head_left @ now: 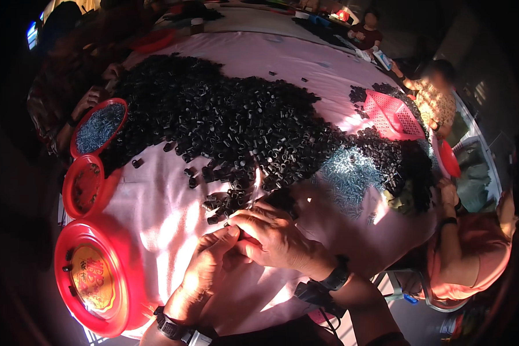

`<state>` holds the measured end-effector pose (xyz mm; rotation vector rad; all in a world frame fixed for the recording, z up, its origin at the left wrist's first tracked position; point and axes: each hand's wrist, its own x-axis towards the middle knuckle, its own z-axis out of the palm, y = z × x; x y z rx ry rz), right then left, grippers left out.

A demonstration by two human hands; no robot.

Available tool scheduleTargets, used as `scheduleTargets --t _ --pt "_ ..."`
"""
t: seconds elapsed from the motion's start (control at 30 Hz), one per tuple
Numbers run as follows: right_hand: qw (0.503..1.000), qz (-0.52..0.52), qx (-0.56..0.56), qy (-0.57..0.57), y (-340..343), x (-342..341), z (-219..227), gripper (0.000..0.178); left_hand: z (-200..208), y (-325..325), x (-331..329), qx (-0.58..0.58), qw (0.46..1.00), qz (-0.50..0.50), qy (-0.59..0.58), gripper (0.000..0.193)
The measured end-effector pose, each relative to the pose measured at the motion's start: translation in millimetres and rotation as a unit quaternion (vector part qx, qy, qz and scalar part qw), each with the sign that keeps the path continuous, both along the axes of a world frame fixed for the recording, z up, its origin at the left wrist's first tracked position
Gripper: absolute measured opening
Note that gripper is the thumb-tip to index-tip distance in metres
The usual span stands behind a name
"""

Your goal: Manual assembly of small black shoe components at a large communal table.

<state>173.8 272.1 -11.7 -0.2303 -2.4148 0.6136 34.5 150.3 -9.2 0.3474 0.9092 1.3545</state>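
Note:
In front of me, both hands meet at the near edge of a large heap of small black ring-like plastic parts [242, 115]. My left hand [207, 259] is closed, its thumb and fingertips pinching a small black part [240, 233]. Over it bends my right hand [277, 236], its fingers closed on the same part. The fingers hide most of that piece. A few loose black parts [214, 219] lie just beyond my fingertips. To the right of my hands is a pile of small shiny silver-blue pieces [352, 179], perhaps screws or pins.
Down the left side stand a large red basin [121, 282], a smaller red bowl [69, 199] and a red bowl of silver pieces [101, 130]. A pink basket [392, 115] sits at the far right. Pink cloth [155, 202] covers the table. Other people sit around it.

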Motion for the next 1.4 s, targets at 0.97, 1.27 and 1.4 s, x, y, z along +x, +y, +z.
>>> scheduleTargets --t 0.97,1.27,1.4 --pt "0.998 -0.016 -0.039 0.039 6.3 3.0 3.6 0.046 -4.5 2.0 -0.6 0.032 0.999 -0.004 -0.043 0.034" --pt "0.999 0.003 0.033 0.023 4.3 0.6 1.1 0.043 -1.9 -2.0 -1.3 0.057 0.998 -0.018 -0.016 0.032" --pt "0.999 0.012 0.038 0.022 5.1 -1.6 -3.6 0.045 -2.4 -2.7 -0.4 0.030 0.999 0.003 -0.028 0.031"
